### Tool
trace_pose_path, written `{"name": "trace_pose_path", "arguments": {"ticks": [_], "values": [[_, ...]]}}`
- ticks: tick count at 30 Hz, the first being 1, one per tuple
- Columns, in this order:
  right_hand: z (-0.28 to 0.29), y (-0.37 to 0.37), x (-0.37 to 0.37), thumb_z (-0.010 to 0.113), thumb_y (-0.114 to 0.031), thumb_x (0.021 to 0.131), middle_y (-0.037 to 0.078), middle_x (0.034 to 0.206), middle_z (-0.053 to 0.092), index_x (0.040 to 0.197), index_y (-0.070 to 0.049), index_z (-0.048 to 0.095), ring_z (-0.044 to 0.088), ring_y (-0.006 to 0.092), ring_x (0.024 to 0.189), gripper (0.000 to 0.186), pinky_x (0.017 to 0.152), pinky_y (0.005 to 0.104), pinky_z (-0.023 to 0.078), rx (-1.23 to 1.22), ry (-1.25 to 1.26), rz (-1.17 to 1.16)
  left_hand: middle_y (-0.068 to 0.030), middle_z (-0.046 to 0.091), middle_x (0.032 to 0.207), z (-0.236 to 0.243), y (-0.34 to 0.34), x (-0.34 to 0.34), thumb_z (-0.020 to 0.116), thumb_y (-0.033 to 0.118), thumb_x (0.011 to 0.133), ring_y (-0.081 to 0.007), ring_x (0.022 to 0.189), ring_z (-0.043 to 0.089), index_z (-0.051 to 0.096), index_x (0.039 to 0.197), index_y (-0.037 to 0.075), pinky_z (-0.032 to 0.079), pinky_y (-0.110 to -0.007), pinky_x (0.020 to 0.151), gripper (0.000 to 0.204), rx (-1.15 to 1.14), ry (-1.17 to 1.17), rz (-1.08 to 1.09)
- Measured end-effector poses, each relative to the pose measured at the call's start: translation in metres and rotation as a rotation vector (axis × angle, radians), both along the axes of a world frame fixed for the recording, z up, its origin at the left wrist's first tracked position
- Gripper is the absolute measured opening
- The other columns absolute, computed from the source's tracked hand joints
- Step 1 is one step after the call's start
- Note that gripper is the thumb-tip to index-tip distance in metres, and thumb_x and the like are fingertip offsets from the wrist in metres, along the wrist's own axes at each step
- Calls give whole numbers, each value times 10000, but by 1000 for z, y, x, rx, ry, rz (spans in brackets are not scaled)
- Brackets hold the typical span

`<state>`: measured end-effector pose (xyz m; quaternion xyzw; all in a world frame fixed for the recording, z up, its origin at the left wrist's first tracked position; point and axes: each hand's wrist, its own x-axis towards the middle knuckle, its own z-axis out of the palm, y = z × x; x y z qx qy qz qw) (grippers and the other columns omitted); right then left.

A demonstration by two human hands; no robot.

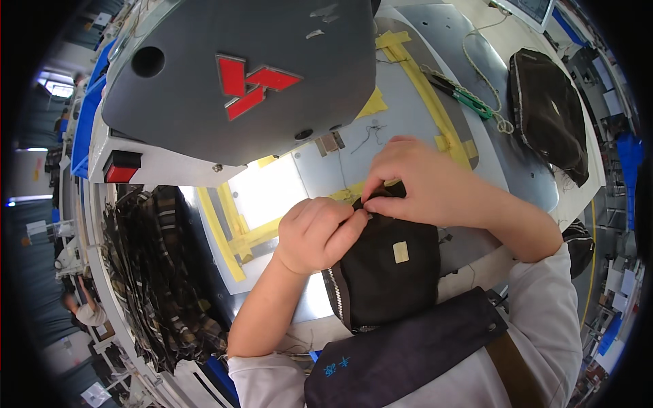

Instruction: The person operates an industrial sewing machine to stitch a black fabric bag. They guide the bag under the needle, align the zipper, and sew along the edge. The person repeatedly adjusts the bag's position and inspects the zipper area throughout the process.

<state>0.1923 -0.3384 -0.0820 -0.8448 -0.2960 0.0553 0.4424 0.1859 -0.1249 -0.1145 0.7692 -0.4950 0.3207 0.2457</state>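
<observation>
A dark brown fabric piece (381, 285) lies in front of me, a silver zipper (337, 299) along its left edge and a small pale yellow sticker (400, 252) on its face. At its far edge my left hand (314, 234) pinches the cloth between thumb and fingers. Just to the right, my right hand (422, 183) grips the same edge, its thumb meeting the left fingertips. The exact bit of cloth between the fingers is partly hidden.
A grey sewing machine head (272, 75) overhangs the plate at the upper left. Yellow tape (425, 88) marks the plate. Green-handled snips (473, 103) and cord lie right, beside another dark zippered piece (547, 112). Stacked plaid fabric (160, 272) hangs at left.
</observation>
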Motion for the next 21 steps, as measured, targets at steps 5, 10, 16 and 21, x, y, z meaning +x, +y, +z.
{"name": "trace_pose_path", "arguments": {"ticks": [5,10,16,21], "values": [[-2,4,5,671,-138,775,93,750,618,749,-29,638,595,269,796,117,874,393,435,-29,49,-42,-25,547,770,-2,-5,-1,730,80,595,-173,610,551,655,836,89,424,-275,464,252,-1,157,16],[-8,10,-1,643,-165,799,65,784,606,768,-54,636,584,245,829,115,978,448,385,-109,-244,-83,-38,553,778,-2,-9,-1,781,-4,530,-197,659,577,625,774,86,445,-285,491,304,-86,423,123],[1,12,-10,691,-139,757,24,844,580,770,-84,626,561,200,882,87,1022,506,345,-168,-520,-42,-51,613,839,-4,-10,-3,763,-75,570,-229,711,631,576,807,64,495,-308,540,333,-275,649,150],[-6,15,-5,717,-131,723,3,824,562,773,-100,629,565,176,902,106,1010,509,354,-117,-618,-57,-87,638,828,-3,-8,-6,719,-66,643,-261,708,643,542,814,50,510,-331,569,272,-269,809,238]]}}
